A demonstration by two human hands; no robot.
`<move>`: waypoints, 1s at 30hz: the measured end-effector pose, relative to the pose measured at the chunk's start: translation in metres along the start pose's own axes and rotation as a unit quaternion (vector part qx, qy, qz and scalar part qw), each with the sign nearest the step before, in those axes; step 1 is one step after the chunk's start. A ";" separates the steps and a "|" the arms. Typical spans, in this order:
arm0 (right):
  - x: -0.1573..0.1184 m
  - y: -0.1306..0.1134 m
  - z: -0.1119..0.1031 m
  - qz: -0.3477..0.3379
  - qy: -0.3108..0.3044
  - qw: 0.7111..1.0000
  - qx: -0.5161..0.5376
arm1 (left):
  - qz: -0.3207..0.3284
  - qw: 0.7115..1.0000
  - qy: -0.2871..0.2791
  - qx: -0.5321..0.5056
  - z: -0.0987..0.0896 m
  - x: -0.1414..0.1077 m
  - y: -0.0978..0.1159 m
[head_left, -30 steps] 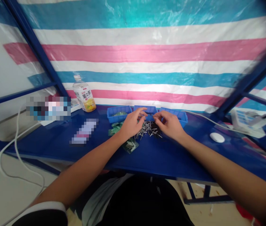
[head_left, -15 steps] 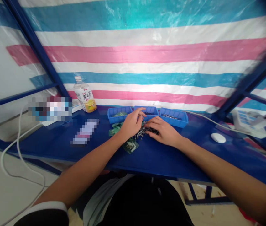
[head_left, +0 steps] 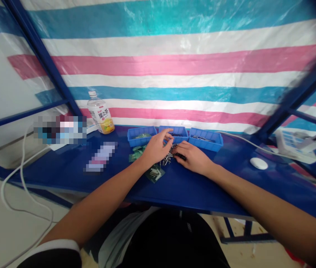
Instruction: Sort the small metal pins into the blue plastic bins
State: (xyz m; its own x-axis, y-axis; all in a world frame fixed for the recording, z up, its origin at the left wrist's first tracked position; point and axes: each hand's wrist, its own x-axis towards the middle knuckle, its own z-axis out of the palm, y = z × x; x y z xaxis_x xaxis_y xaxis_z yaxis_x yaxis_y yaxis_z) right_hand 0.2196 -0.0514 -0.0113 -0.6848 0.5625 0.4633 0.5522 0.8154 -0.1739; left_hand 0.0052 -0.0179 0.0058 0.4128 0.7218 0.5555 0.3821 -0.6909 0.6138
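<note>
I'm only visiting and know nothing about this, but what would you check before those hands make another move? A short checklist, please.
1. Right hand at the pile of thin metal pieces: ok, its fingers are at the pile's right side.
2. Left hand free of any piece: cannot tell, the fingertips are too small to judge.
3. Space between the hands free of loose pieces: not ok, part of the pile lies there.
4. Three blue bins side by side: ok, in a row just beyond the hands.
5. Bottle upright and away from both hands: ok, it stands capped, left of the bins.
</note>
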 end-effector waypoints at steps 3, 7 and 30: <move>-0.001 -0.001 -0.001 -0.001 0.011 1.000 0.003 | 0.001 1.000 -0.001 -0.002 0.001 0.000 -0.001; -0.002 -0.001 -0.004 0.044 0.087 0.994 0.052 | 0.004 1.000 -0.003 -0.001 0.001 0.000 -0.001; -0.010 -0.007 -0.012 0.154 0.154 0.966 0.139 | 0.005 0.998 -0.037 -0.058 -0.001 0.000 0.004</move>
State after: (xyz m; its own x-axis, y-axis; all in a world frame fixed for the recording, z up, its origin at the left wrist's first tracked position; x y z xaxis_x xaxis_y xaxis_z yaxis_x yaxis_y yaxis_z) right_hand 0.2281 -0.0644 -0.0047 -0.3104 0.7518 0.5817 0.5286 0.6451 -0.5517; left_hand 0.0065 -0.0207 0.0093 0.4778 0.7067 0.5218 0.2809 -0.6857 0.6714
